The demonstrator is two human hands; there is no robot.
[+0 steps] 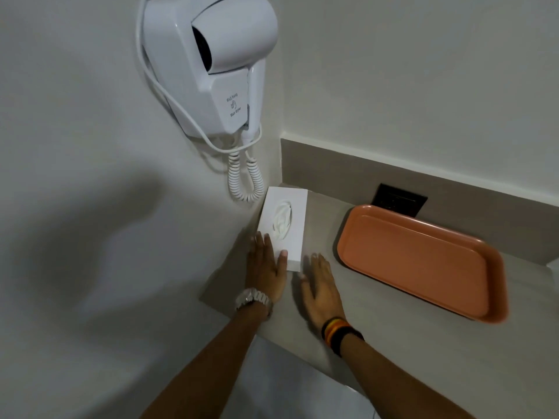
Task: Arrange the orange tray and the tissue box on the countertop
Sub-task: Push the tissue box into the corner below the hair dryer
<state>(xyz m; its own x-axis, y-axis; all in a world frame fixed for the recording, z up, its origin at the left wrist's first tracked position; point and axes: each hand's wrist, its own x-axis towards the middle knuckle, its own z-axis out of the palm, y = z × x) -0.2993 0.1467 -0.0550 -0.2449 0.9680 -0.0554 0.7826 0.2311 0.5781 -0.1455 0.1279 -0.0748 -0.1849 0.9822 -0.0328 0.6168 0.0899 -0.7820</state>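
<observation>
Only readable text is on the hair dryer (208, 65), on the wall mount's lower front panel, printed at a slant: "Wall hung" above a small dryer pictogram, "Hair dryer" below it. A tiny dark mark sits at the mount's bottom edge, too small to read. Tissue box (284, 225), tray (423, 261), wall socket (398, 200): no legible text.

The flat rectangular plastic tray (423, 264) is a plain salmon orange, and the oblong cardboard tissue box (284, 225) left of it is plain white with white tissue showing. Both sit on a matte grey-beige stone table (378, 328). Above the tray's left, the wall-hung plastic hair dryer (211, 65) is white with small dark lettering and a white coiled cord (245, 179).
</observation>
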